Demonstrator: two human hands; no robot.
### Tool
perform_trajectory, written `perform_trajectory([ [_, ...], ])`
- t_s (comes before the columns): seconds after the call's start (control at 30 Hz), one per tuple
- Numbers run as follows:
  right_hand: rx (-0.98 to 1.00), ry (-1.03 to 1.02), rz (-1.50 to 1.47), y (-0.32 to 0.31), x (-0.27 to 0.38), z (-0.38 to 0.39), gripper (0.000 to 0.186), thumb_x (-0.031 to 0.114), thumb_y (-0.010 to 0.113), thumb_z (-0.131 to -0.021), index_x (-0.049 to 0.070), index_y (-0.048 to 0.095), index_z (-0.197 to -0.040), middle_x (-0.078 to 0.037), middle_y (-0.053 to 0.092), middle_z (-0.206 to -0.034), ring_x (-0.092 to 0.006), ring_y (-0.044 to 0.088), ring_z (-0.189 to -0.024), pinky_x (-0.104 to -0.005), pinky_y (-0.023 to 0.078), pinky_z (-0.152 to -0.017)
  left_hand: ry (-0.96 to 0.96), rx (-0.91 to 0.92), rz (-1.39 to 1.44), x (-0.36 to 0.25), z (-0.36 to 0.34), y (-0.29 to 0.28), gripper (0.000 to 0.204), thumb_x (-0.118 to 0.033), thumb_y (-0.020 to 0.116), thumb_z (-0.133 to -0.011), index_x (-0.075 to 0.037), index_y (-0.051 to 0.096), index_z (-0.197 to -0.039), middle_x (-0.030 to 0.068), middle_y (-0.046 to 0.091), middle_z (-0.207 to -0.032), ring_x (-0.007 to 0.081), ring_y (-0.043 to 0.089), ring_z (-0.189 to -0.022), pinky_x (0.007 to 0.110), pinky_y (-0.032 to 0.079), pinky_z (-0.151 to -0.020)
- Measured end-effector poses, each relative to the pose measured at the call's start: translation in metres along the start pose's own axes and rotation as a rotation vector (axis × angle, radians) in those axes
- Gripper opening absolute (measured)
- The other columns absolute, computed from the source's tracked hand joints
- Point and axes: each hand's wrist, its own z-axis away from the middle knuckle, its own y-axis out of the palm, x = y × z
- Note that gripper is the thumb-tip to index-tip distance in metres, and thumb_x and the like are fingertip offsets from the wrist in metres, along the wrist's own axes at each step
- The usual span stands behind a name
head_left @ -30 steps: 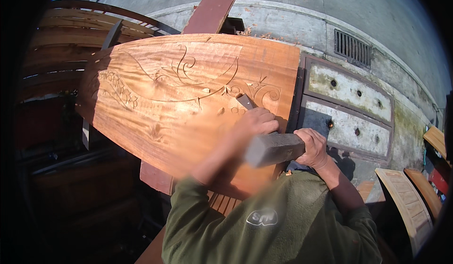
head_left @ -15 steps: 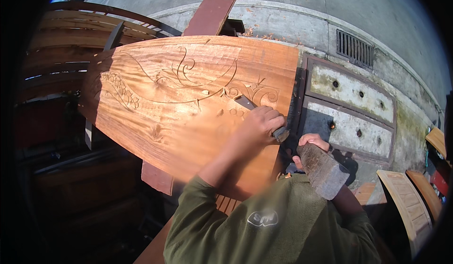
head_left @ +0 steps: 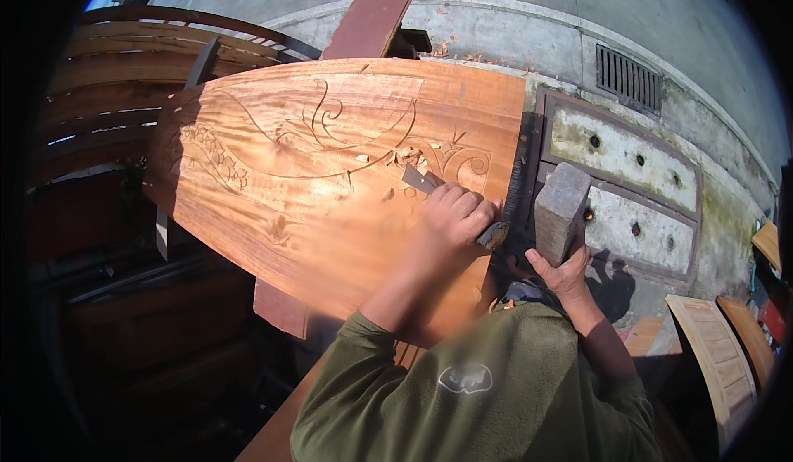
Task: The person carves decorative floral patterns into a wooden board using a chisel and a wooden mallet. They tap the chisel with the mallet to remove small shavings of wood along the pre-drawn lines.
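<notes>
Left fingers [head_left: 462, 207] gripping chisel [head_left: 493, 236], blade [head_left: 420, 180] beside shavings [head_left: 412, 156] near right edge of carved panel [head_left: 322, 206]; right fingers [head_left: 577, 259] holding mallet [head_left: 563, 206] beyond that edge.

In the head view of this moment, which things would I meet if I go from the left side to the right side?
Wooden slats → chisel blade → left hand → block-headed mallet → drain grate → pale wooden panel.

Hard sun's glaring off the carved board [head_left: 330, 202], lower left's sinking into near-black, a hazy smear's blurring the board's near side, fisheye's bending straight edges.
</notes>
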Motion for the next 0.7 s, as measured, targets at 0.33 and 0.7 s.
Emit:
perform_trajectory([
  [0.33,0.042,0.016,-0.046,-0.014,-0.009,0.025,0.078,0.040,0.095,-0.076,-0.003,0.056,-0.129,-0.018,0.077,-0.109,-0.0312,0.079,-0.095,-0.0410,0.061,-0.084,0.347,0.176,0.069,0.032,0.002,0.014,0.025,-0.025,0.080,-0.073,-0.011,0.060,-0.082,0.0023,0.050,-0.069,0.0211,0.058,-0.059,0.036,0.044,-0.054],
  [0.7,0.051,-0.286,-0.206,0.009,-0.032,0.027,0.074,0.038,0.099,-0.072,0.004,0.056,-0.121,-0.015,0.073,-0.105,-0.0266,0.076,-0.089,-0.0375,0.060,-0.079,0.298,0.161,0.113,0.036,0.007,0.011,0.026,-0.027,0.080,-0.068,-0.015,0.059,-0.078,0.0021,0.050,-0.069,0.0221,0.058,-0.060,0.038,0.043,-0.054],
])
